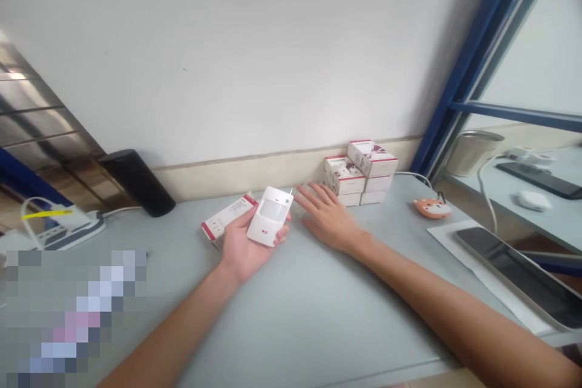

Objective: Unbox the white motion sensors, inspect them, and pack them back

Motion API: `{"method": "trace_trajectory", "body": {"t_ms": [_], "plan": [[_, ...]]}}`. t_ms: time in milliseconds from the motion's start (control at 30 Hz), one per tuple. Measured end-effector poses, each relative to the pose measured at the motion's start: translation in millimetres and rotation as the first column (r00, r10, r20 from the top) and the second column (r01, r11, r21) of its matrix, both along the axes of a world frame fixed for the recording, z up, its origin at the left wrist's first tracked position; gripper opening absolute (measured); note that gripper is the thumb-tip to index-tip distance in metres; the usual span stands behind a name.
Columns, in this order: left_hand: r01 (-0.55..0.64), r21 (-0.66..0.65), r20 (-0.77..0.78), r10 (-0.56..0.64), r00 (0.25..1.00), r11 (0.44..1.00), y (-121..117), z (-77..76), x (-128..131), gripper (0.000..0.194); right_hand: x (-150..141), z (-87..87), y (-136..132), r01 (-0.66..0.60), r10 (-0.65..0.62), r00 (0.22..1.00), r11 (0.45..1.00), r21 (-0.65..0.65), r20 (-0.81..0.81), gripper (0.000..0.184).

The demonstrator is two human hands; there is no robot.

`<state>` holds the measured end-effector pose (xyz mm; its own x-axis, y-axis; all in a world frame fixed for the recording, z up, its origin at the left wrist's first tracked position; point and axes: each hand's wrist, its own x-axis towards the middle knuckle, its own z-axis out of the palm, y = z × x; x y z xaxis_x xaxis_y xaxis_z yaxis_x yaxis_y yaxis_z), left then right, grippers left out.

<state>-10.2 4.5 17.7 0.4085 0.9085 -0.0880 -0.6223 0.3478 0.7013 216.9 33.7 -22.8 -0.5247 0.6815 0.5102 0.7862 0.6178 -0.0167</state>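
Note:
My left hand (pixel 245 248) is closed around a white motion sensor (pixel 271 216), a small box with a curved window, a short antenna and a red mark on its front. Behind that hand a white box with red edges (pixel 226 218) lies on the grey table (pixel 291 321). My right hand (pixel 330 218) is open, fingers spread and palm down, at or just above the tabletop, right of the sensor. Several similar white-and-red boxes (pixel 364 173) are stacked against the wall, just beyond its fingers.
A black cylinder (pixel 139 182) leans at the back left beside a white power strip (pixel 77 227). To the right lie an orange animal-shaped case (pixel 433 208) and a dark-screened phone (pixel 518 276) on white paper. A blue frame (pixel 464 66) borders the table. One patch at lower left is pixelated.

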Motion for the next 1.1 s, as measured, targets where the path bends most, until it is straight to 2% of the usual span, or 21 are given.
{"method": "trace_trajectory", "body": {"t_ms": [100, 200, 400, 600, 667, 800, 867, 933, 1100], "plan": [[-0.036, 0.004, -0.029, 0.036, 0.999, 0.999, 2, -2.9, 1, 0.029, 4, 2.5, 7, 0.037, -0.037, 0.999, 0.999, -0.011, -0.004, 0.053], [-0.075, 0.022, -0.043, 0.076, 0.996, 0.997, 1, -7.3, 4, 0.023, 13, 7.3, 8, 0.067, -0.066, 0.997, 0.998, 0.006, -0.048, 0.035], [-0.078, 0.093, -0.139, 0.09, 0.986, 0.993, 0, -12.2, 5, 0.03, 25, 12.2, 3, 0.15, -0.109, 0.937, 0.984, 0.098, -0.333, 0.025], [-0.013, 0.13, -0.171, 0.035, 0.985, 0.991, 1, -16.7, 1, 0.031, 22, 14.2, -3, 0.079, -0.044, 0.834, 0.996, 0.041, -0.55, 0.022], [0.02, 0.141, -0.188, 0.007, 0.982, 0.99, 0, -17.1, 1, 0.032, 22, 21.2, -7, 0.045, -0.037, 0.743, 0.999, -0.004, -0.668, 0.021], [0.057, 0.127, -0.25, -0.024, 0.968, 0.99, -3, -16.6, 2, 0.039, 22, 41.9, -13, 0.0, -0.115, 0.398, 0.992, -0.125, -0.91, 0.028], [0.083, 0.126, -0.25, -0.049, 0.967, 0.989, -5, -16.1, 3, 0.041, 24, 50.3, -14, -0.04, -0.157, 0.272, 0.984, -0.174, -0.949, 0.032], [0.11, 0.125, -0.228, -0.08, 0.97, 0.986, -6, -15.5, 4, 0.041, 24, 54.4, -12, -0.072, -0.2, 0.199, 0.973, -0.218, -0.959, 0.035], [0.172, 0.164, -0.241, -0.13, 0.962, 0.971, -9, -12.4, 5, 0.043, 25, 49.7, -6, -0.123, -0.282, 0.095, 0.948, -0.292, -0.955, 0.043]]}}
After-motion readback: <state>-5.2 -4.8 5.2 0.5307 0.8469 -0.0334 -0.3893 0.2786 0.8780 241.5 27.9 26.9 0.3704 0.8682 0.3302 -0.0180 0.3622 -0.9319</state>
